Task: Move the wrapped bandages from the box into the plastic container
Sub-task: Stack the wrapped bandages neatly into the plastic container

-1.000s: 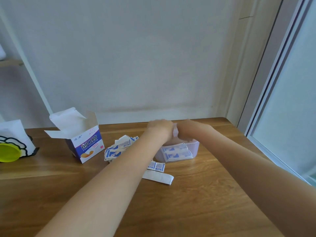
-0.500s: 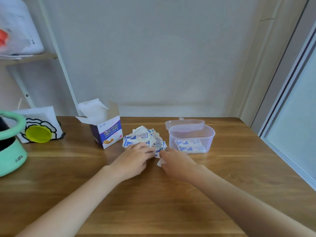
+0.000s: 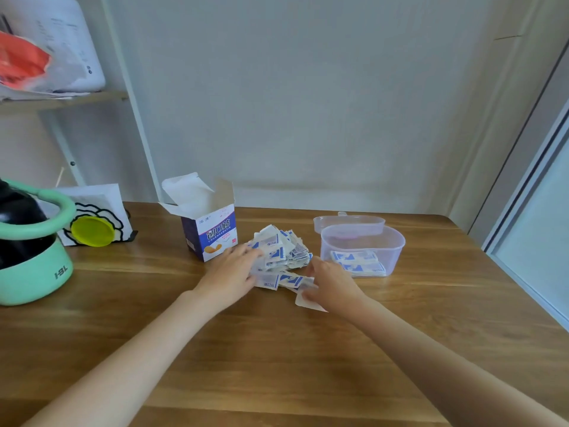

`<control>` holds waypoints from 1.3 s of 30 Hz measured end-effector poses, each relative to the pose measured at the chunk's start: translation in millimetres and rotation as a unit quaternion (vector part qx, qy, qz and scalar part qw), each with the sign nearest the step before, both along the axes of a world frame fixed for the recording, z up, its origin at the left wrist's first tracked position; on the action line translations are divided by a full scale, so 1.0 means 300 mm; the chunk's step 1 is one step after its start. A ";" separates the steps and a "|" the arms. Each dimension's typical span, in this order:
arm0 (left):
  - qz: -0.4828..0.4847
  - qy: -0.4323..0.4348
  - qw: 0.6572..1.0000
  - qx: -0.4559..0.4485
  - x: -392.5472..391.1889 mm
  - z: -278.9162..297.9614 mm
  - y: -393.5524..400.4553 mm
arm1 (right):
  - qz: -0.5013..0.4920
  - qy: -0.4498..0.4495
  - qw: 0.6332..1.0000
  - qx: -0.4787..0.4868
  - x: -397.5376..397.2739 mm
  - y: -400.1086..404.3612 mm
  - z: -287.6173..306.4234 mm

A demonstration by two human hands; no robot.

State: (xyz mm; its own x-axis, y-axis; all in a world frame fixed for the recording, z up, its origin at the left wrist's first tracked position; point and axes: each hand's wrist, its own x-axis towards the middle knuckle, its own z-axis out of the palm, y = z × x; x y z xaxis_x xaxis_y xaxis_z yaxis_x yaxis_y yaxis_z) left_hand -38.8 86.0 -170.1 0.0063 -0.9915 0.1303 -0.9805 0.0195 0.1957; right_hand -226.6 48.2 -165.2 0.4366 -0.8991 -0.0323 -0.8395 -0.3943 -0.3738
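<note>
A loose pile of white-and-blue wrapped bandages lies on the wooden table between the open bandage box and the clear plastic container. Some bandages lie flat inside the container. My left hand rests on the pile's left side, fingers spread over it. My right hand touches the pile's near right edge, and a white strip lies under its fingers. Whether either hand pinches a bandage is hidden by the fingers.
The container's clear lid leans behind it. A mint-green and black appliance stands at the left edge, with a white card holding a yellow disc behind it. A shelf with bags hangs at upper left. A window frame borders the right.
Both hands have come back from the container to the pile on the table. In the last half second they have pressed in closer on the pile from both sides.
</note>
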 end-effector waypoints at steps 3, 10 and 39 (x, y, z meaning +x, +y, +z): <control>-0.005 0.016 1.000 -0.002 0.019 -0.022 0.015 | 0.001 -0.010 0.999 0.044 0.011 -0.014 0.011; -0.063 0.004 0.997 0.046 0.014 -0.002 0.032 | 0.011 -0.033 0.995 0.095 0.086 -0.011 0.046; 0.154 0.753 0.639 -0.033 -0.074 0.112 0.029 | -0.070 -0.454 0.864 0.204 0.006 0.015 0.170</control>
